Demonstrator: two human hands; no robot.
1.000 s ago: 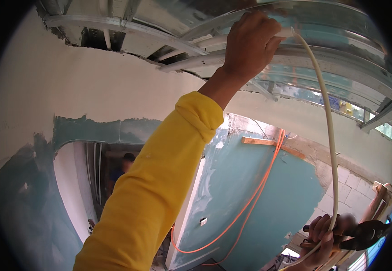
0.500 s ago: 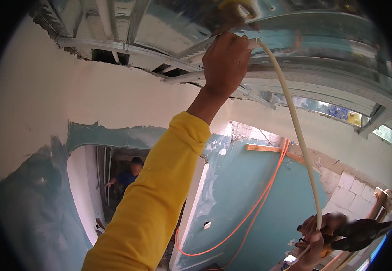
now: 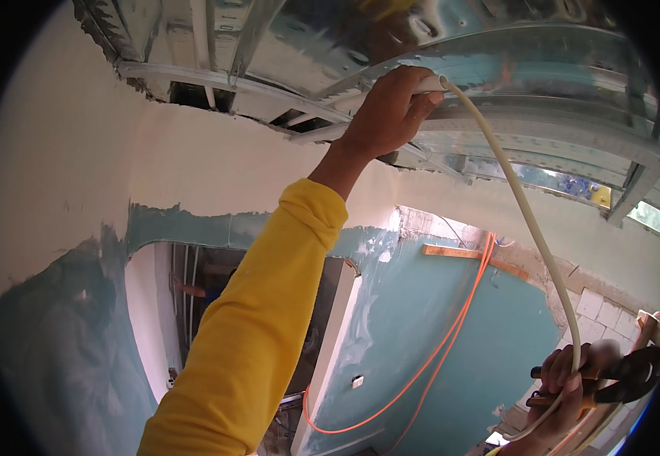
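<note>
My left hand (image 3: 384, 106), at the end of a yellow sleeve (image 3: 257, 289), is raised to the ceiling, closed on a white conduit pipe (image 3: 432, 83) near its open end. A cream cable (image 3: 514, 181) arches out of that end and hangs down at the right. Low at the right, my right hand (image 3: 555, 395) grips the cable along with a pliers-like tool (image 3: 634, 378) with black and orange handles and dark jaws, partly blurred.
Metal ceiling framing (image 3: 542, 118) spans overhead. A partly painted teal wall (image 3: 459, 342) carries looped orange cables (image 3: 463, 304), a wooden batten (image 3: 447, 251) and a small white box (image 3: 358, 381). A person (image 3: 208, 292) stands beyond a doorway (image 3: 128, 289), mostly hidden.
The view has shifted, bringing my left hand lower in the picture; its fingers now sit differently around the pipe's end. The person in the doorway is more hidden behind my arm than half a second ago.
</note>
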